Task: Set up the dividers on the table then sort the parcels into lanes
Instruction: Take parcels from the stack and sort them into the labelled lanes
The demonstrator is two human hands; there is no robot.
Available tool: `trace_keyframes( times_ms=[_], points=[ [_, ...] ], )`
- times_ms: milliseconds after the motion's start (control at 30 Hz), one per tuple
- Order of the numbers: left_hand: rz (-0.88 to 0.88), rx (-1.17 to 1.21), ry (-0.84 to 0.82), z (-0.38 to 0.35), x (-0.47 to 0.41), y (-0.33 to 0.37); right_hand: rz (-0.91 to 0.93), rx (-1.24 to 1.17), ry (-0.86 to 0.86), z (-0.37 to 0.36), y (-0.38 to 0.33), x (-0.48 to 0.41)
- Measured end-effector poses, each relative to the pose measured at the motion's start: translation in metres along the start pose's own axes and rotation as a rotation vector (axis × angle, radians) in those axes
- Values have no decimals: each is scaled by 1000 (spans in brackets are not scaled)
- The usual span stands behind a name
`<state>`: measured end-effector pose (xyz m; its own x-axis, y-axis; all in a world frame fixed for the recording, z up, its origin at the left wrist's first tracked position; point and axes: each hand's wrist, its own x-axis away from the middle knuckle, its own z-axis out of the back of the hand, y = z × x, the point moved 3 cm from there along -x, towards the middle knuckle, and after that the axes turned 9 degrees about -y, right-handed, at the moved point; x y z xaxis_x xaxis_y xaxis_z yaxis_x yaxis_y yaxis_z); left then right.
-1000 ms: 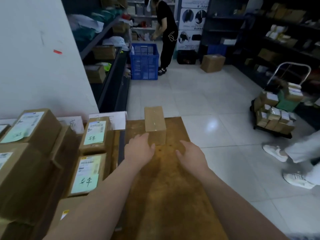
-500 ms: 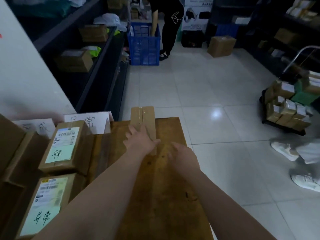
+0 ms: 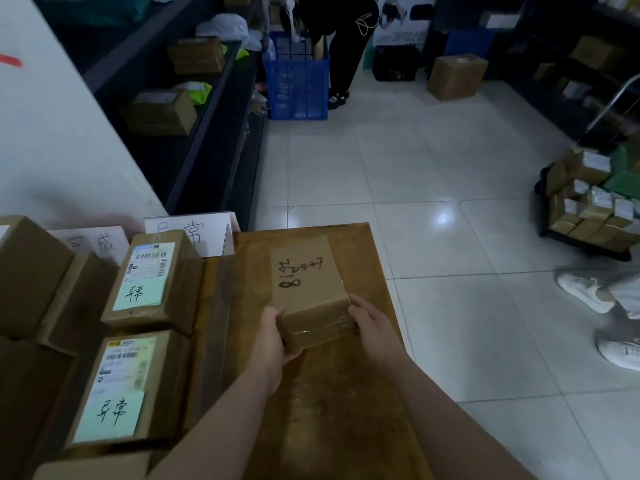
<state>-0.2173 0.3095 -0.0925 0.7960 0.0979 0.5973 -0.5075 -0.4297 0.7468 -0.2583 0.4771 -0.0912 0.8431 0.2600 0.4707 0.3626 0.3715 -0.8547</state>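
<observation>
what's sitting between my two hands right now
In the head view, a brown parcel with handwriting on top, gripped by the left hand and right hand.

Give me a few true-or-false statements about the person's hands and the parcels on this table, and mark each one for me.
1. Both hands grip one box. True: the left hand and right hand hold the handwritten box at its near end.
2. That box carries a green label. False: only black handwriting shows on top.
3. Two green-labelled parcels lie to its left. True.
4. The blue crate sits on the wooden table. False: it stands on the floor, far back.
</observation>
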Motion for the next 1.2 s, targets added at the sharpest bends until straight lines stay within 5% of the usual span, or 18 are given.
trace_keyframes(
  times_ms=[333,633,900,1200],
  points=[
    [-19,-326,102,22,20,-31,127,21,104,2,5,25],
    [15,-327,-74,8,39,-39,107,35,72,5,6,41],
    [-1,-459,24,14,48,-48,69,86,7,-14,26,48],
    [-225,-381,73,22,93,-5,234,-81,52,-27,-28,78]
  ],
)
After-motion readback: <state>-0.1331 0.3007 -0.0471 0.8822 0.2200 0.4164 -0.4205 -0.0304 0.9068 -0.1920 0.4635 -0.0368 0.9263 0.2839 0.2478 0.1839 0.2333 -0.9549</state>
